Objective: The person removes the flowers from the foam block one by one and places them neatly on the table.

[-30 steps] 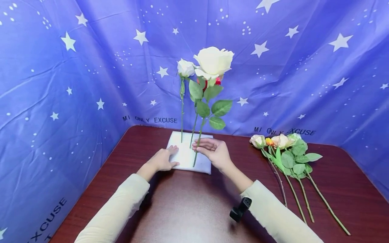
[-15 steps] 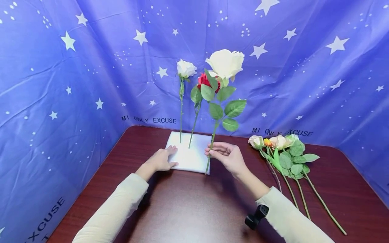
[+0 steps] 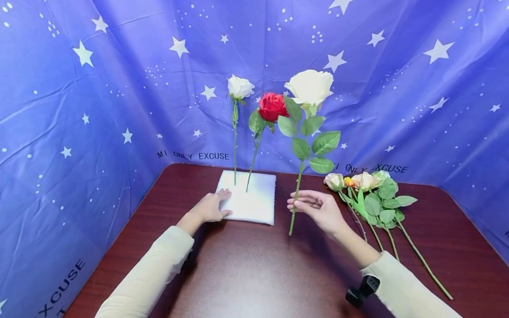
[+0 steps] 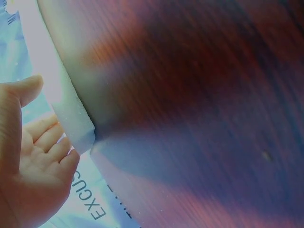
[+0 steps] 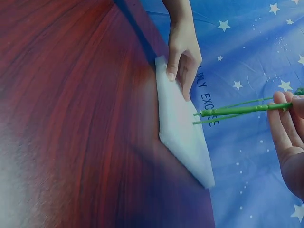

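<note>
Near the back of the wooden tabletop (image 3: pixel 238 274), the left hand (image 3: pixel 208 208) rests with relaxed fingers on the left edge of a white foam block (image 3: pixel 254 205), where a small white rose (image 3: pixel 240 87) and a red rose (image 3: pixel 272 107) stand. Beside the block, the right hand (image 3: pixel 321 213) pinches the stem of a large cream rose (image 3: pixel 309 88), nearly upright. More flowers (image 3: pixel 373 206) lie farther right.

You wear plain, long cream sleeves (image 3: pixel 145 276), lightly creased; a boxy black device (image 3: pixel 369 286) sits at your right cuff (image 3: pixel 375 265); your left hand (image 3: pixel 210 207) and right hand (image 3: pixel 321 212) are bare.
</note>
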`<act>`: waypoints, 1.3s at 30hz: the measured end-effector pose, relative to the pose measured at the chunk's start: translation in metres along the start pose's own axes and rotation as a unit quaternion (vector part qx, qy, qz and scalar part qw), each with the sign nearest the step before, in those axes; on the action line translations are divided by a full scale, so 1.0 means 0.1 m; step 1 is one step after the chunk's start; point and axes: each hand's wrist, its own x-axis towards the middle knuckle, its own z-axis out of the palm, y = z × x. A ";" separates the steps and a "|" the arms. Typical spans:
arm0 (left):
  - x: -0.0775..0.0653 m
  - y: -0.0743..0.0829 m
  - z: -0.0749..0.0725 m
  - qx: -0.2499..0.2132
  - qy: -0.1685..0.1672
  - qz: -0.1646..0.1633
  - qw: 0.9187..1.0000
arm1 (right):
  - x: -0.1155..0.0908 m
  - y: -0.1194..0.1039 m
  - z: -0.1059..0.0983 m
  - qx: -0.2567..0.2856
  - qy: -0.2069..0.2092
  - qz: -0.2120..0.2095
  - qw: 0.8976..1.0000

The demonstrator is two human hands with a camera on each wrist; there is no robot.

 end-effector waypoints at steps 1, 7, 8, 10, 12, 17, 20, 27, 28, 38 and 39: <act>0.00 0.00 0.00 0.000 0.000 0.000 1.000 | -0.03 0.00 -0.03 0.001 -0.001 0.000 1.000; -0.01 0.02 -0.02 -0.004 -0.001 -0.002 1.000 | -0.16 -0.01 -0.19 0.008 -0.005 0.004 1.000; -0.01 0.02 -0.03 -0.004 -0.001 -0.003 1.000 | -0.17 -0.01 -0.22 0.009 -0.005 0.004 1.000; -0.01 0.02 -0.03 -0.004 -0.002 -0.005 1.000 | -0.21 -0.01 -0.27 0.012 -0.006 0.006 1.000; -0.01 0.02 -0.03 -0.003 -0.001 -0.005 1.000 | -0.24 -0.01 -0.32 0.015 -0.006 0.007 1.000; -0.01 0.01 -0.02 -0.002 0.000 -0.004 1.000 | -0.31 -0.01 -0.44 0.016 -0.004 0.015 1.000; -0.01 0.01 -0.01 -0.001 -0.001 -0.004 1.000 | -0.36 -0.01 -0.50 0.012 -0.001 0.026 1.000; -0.01 0.02 -0.02 -0.010 -0.004 -0.009 1.000 | -0.49 -0.02 -0.63 0.022 -0.003 0.047 0.999; -0.01 0.02 -0.02 -0.010 -0.005 -0.009 1.000 | -0.51 -0.02 -0.64 0.020 -0.004 0.051 0.999; 0.00 0.01 0.00 -0.009 -0.003 -0.010 1.000 | -0.67 -0.02 -0.78 0.000 -0.009 0.097 0.995; 0.00 0.01 0.00 -0.009 -0.003 -0.011 1.000 | -0.68 -0.02 -0.79 0.005 -0.012 0.103 0.995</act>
